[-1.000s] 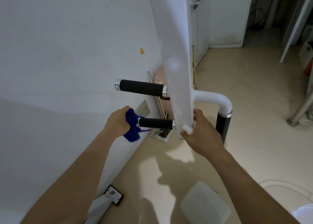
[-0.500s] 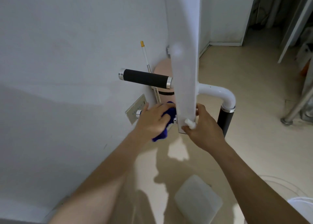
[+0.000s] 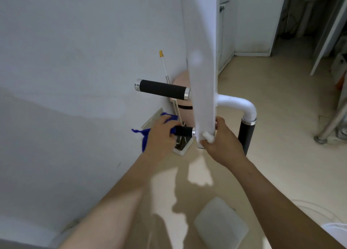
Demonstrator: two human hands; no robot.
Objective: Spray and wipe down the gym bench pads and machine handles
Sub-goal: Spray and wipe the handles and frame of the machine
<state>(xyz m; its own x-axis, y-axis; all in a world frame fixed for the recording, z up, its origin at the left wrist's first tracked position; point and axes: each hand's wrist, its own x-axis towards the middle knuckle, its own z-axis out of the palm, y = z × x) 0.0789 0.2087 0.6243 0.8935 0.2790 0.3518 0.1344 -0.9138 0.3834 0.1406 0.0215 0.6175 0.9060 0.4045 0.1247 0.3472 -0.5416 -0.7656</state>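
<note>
A white machine bar (image 3: pixel 203 64) hangs down the middle of the view with black foam handles. My left hand (image 3: pixel 161 134) grips a blue cloth (image 3: pixel 145 136) wrapped round the lower handle (image 3: pixel 183 130), near its outer end. My right hand (image 3: pixel 220 141) holds the bottom end of the white bar by its white end knob (image 3: pixel 207 136). An upper black handle (image 3: pixel 161 89) sticks out to the left. A third black grip (image 3: pixel 247 136) hangs below a white curved tube (image 3: pixel 238 104) on the right.
A white wall (image 3: pixel 75 79) stands close on the left. Behind the bar are a pink bin (image 3: pixel 183 105) and a thin pole with a yellow tip (image 3: pixel 164 66). A white square pad (image 3: pixel 221 222) lies on the beige floor below. A metal post foot (image 3: pixel 322 139) is at right.
My left hand with the blue cloth slid in along the lower handle toward the bar, then back out toward the handle's end. My right hand kept its hold on the bar.
</note>
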